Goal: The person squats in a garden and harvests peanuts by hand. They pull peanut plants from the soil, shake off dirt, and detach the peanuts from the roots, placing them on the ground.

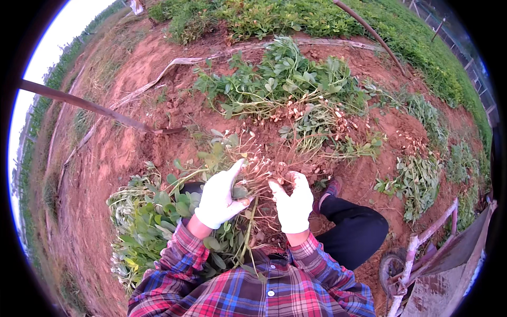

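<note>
Above crumbly soil (122, 164), gloved hands (215, 199) (294, 207) handle stringy roots (257, 172).

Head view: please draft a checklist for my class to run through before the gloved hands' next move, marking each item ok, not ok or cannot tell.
1. White-gloved left hand at the pale, tangled roots: ok.
2. White-gloved right hand at those roots: ok.
3. Firm grip by the fingers: cannot tell.
4. Long brown handle at left, apart from both hands: ok.
5. Ground beyond the hands clear: not ok; leafy green plants lie there.

Leafy green peanut plant (256, 177), pale tangled roots (260, 165) exposed between the gloved hands (217, 198) (294, 206)
</note>
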The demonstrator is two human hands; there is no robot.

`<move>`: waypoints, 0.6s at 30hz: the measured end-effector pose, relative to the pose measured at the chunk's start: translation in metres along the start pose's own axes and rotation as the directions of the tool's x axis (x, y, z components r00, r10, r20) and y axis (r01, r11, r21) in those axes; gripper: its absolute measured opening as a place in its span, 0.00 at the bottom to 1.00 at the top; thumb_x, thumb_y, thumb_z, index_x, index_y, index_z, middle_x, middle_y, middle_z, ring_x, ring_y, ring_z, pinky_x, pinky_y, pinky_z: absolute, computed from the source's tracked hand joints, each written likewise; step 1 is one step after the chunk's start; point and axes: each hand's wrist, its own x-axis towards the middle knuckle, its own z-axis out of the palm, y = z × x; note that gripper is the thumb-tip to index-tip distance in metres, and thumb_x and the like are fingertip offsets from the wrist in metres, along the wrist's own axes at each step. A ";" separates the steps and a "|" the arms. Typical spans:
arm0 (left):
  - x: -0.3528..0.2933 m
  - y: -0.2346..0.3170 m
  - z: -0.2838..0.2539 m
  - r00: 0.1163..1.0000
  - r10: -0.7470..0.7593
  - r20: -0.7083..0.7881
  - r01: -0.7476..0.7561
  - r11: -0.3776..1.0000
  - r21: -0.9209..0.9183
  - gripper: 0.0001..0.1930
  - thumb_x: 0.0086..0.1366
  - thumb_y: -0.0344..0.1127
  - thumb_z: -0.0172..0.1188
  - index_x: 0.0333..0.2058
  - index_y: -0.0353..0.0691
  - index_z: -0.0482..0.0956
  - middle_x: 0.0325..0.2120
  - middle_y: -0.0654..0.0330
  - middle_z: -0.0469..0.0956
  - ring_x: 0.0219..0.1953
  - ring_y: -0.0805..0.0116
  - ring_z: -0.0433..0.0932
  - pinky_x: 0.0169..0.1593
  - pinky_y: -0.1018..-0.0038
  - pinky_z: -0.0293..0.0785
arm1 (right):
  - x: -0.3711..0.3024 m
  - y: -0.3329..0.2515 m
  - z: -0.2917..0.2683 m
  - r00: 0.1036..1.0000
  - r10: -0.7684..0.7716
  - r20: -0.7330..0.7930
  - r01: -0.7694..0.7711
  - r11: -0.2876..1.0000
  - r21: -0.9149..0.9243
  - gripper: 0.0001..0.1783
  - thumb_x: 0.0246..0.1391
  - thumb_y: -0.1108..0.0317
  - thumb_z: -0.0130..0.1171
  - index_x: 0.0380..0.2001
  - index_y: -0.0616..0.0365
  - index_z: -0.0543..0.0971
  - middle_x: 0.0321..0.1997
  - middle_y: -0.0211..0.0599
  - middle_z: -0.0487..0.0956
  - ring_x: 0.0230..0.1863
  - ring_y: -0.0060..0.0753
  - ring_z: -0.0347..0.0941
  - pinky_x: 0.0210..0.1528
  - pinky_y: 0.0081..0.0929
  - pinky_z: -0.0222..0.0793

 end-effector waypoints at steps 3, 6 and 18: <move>0.002 0.003 -0.004 0.997 -0.069 0.042 0.070 0.997 -0.039 0.42 0.45 0.45 0.67 0.59 0.37 0.61 0.34 0.48 0.74 0.36 0.50 0.74 0.42 0.64 0.70 | 0.001 0.012 -0.004 0.994 0.067 0.082 -0.081 0.980 0.180 0.19 0.44 0.67 0.67 0.37 0.64 0.74 0.32 0.41 0.76 0.32 0.37 0.75 0.36 0.29 0.71; 0.002 0.005 -0.006 0.994 -0.092 0.052 0.095 0.993 -0.076 0.42 0.45 0.43 0.68 0.59 0.38 0.62 0.37 0.48 0.75 0.39 0.51 0.75 0.45 0.64 0.71 | 0.004 0.010 -0.014 0.970 0.158 0.183 -0.207 0.932 0.297 0.18 0.45 0.67 0.66 0.37 0.64 0.74 0.31 0.36 0.76 0.31 0.28 0.73 0.36 0.25 0.71; 0.002 0.005 -0.004 0.981 -0.170 0.094 0.182 0.974 -0.132 0.40 0.44 0.34 0.69 0.58 0.34 0.64 0.33 0.57 0.76 0.33 0.72 0.73 0.40 0.78 0.68 | 0.020 0.028 -0.050 0.783 0.146 0.605 -0.541 0.640 0.546 0.15 0.53 0.72 0.58 0.43 0.66 0.71 0.39 0.37 0.78 0.36 0.24 0.75 0.37 0.20 0.72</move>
